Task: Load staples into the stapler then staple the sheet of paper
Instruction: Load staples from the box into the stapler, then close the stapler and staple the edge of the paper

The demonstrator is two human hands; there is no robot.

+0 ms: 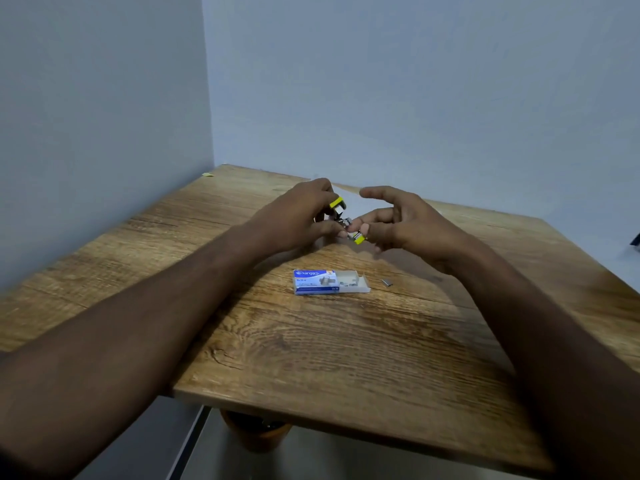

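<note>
- I see the left hand [298, 216] gripping the stapler [341, 220] open, baring its channel.
- Right hand [398, 225] pinches its front end, probably loading from the open staple box [323, 281].

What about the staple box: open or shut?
Open: the staple box has its white tray slid out to the right, staples showing inside.

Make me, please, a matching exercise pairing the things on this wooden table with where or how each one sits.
Things
1. yellow-and-metal stapler
2. blue-and-white cardboard staple box
3. small grey metal staple strip

Places and states
A. lies loose on the wooden table, just right of the box
B. held swung open between the left hand and right hand
C. lies on the table with its white tray slid out

Pairs: 1-B; 2-C; 3-A
</note>
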